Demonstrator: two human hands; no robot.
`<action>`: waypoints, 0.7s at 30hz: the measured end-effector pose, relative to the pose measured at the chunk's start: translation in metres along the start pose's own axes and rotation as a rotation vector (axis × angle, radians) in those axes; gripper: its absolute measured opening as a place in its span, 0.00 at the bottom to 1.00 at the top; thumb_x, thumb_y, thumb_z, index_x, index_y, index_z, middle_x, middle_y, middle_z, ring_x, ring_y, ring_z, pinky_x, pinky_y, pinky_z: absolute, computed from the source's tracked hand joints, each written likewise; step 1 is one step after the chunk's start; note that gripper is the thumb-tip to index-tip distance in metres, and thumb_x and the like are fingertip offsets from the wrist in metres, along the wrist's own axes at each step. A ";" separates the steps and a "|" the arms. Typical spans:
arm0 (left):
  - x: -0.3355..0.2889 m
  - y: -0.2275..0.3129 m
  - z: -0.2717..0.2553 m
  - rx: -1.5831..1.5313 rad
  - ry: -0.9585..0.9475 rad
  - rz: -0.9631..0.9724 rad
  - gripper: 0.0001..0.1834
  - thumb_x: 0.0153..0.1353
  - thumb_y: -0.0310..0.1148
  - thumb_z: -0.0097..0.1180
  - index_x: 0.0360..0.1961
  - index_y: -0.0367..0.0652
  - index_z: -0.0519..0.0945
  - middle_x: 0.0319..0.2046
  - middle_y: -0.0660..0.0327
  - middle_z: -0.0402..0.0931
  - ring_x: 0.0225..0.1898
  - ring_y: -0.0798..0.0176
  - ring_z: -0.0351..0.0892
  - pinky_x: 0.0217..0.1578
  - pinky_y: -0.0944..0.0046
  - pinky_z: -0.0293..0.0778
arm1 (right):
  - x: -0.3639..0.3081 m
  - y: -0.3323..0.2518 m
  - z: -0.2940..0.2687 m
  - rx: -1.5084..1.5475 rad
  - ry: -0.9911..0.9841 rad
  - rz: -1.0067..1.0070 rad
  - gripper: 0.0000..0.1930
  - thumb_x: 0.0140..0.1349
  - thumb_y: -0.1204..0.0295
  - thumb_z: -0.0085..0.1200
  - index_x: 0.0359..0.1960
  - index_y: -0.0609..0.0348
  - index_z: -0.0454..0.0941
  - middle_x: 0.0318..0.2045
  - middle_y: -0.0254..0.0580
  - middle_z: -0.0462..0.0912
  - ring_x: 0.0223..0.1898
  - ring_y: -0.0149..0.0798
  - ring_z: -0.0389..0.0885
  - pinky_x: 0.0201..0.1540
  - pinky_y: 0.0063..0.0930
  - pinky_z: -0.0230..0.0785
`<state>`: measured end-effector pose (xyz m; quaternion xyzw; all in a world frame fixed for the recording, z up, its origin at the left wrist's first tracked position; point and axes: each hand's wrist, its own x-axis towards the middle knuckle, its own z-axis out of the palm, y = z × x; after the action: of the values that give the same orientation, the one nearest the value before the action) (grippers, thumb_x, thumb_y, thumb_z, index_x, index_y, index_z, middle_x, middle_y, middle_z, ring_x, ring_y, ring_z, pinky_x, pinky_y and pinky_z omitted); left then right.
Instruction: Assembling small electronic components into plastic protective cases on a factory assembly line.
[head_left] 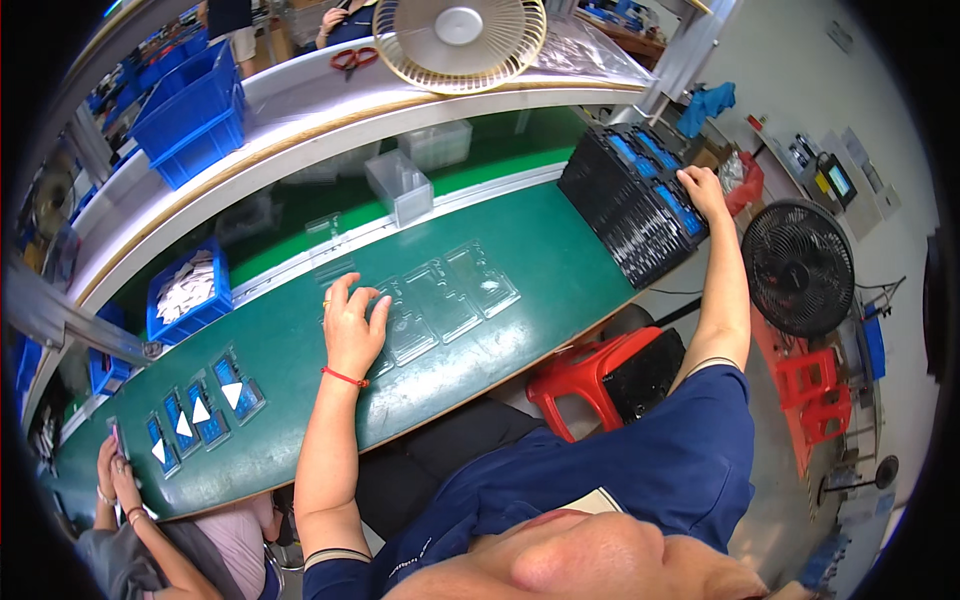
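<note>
My left hand (352,325) is over the green tabletop with its fingers spread, beside a row of clear plastic trays (482,282). It partly covers the leftmost of them; whether it touches one I cannot tell. My right arm stretches to the far right, where my right hand (702,190) rests at the top of a tall stack of black trays (628,215). Its fingers are bent together at the edge of a blue piece (678,207) in the top tray; what they pinch is hidden. Several blue pieces with white triangular papers (232,394) lie in clear trays at left.
Behind the table stand a blue bin of white pieces (187,290) and a clear plastic box (400,187). A shelf above carries a fan (458,28), red-handled scissors (354,60) and blue bins (190,110). Another person's hands (118,472) work at far left. A red stool (580,378) is at right.
</note>
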<state>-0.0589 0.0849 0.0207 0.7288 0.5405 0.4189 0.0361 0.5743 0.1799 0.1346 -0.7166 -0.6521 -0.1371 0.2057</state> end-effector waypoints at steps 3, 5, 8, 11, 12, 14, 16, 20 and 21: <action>0.000 -0.003 0.000 -0.022 -0.008 0.001 0.08 0.52 0.32 0.64 0.30 0.39 0.81 0.48 0.49 0.73 0.50 0.46 0.71 0.48 0.52 0.70 | 0.007 0.006 0.006 0.016 -0.030 0.012 0.18 0.60 0.51 0.53 0.39 0.49 0.81 0.39 0.51 0.75 0.47 0.51 0.71 0.52 0.42 0.61; 0.000 -0.003 0.001 -0.017 -0.008 0.009 0.08 0.52 0.32 0.64 0.30 0.39 0.81 0.47 0.49 0.73 0.49 0.46 0.72 0.47 0.52 0.71 | 0.012 0.003 0.003 -0.044 -0.087 0.039 0.18 0.60 0.50 0.52 0.36 0.51 0.80 0.38 0.51 0.73 0.46 0.51 0.70 0.50 0.42 0.63; -0.001 -0.006 0.002 -0.005 0.009 0.019 0.08 0.52 0.31 0.64 0.30 0.39 0.81 0.47 0.49 0.73 0.48 0.46 0.73 0.46 0.52 0.71 | 0.020 -0.016 0.004 -0.070 -0.058 -0.015 0.23 0.57 0.47 0.56 0.27 0.58 0.73 0.33 0.51 0.73 0.41 0.52 0.72 0.45 0.40 0.65; -0.002 -0.007 0.003 -0.020 -0.011 0.001 0.08 0.52 0.31 0.64 0.30 0.39 0.80 0.47 0.50 0.73 0.47 0.47 0.74 0.46 0.53 0.71 | 0.024 -0.023 -0.001 -0.089 -0.037 0.032 0.24 0.55 0.48 0.58 0.24 0.59 0.69 0.31 0.51 0.73 0.39 0.52 0.73 0.43 0.39 0.66; -0.001 -0.006 0.002 -0.032 -0.018 -0.011 0.08 0.53 0.31 0.63 0.30 0.38 0.80 0.47 0.50 0.73 0.47 0.48 0.74 0.46 0.53 0.71 | 0.021 -0.022 -0.003 -0.097 -0.020 0.051 0.25 0.54 0.49 0.60 0.23 0.59 0.68 0.29 0.51 0.73 0.37 0.52 0.73 0.41 0.39 0.67; 0.001 -0.002 0.001 -0.037 -0.020 -0.004 0.08 0.53 0.31 0.63 0.30 0.38 0.80 0.47 0.51 0.73 0.47 0.48 0.74 0.46 0.53 0.72 | 0.017 -0.018 -0.003 -0.055 -0.003 0.070 0.24 0.54 0.50 0.60 0.24 0.59 0.68 0.28 0.50 0.74 0.36 0.52 0.74 0.40 0.40 0.67; 0.001 -0.002 0.001 -0.031 -0.019 -0.006 0.07 0.53 0.31 0.63 0.30 0.38 0.80 0.47 0.51 0.74 0.47 0.48 0.74 0.45 0.54 0.72 | 0.016 -0.026 -0.005 0.007 0.023 0.069 0.23 0.53 0.52 0.62 0.23 0.60 0.69 0.27 0.49 0.77 0.35 0.52 0.77 0.38 0.40 0.68; 0.000 -0.003 0.000 -0.039 -0.038 0.027 0.07 0.53 0.30 0.62 0.30 0.38 0.80 0.45 0.51 0.74 0.45 0.49 0.75 0.45 0.55 0.72 | 0.010 -0.073 -0.030 0.040 -0.110 -0.142 0.21 0.51 0.56 0.64 0.21 0.64 0.74 0.23 0.48 0.76 0.30 0.45 0.77 0.34 0.35 0.67; 0.000 -0.004 -0.002 -0.036 -0.043 0.032 0.07 0.53 0.30 0.62 0.30 0.38 0.81 0.45 0.52 0.75 0.45 0.49 0.76 0.44 0.55 0.72 | 0.002 -0.087 -0.032 0.132 -0.194 -0.155 0.20 0.51 0.55 0.65 0.22 0.63 0.77 0.22 0.47 0.76 0.28 0.42 0.77 0.34 0.34 0.68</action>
<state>-0.0631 0.0857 0.0194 0.7453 0.5204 0.4132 0.0540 0.4903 0.1721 0.1733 -0.6589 -0.7300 -0.0398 0.1772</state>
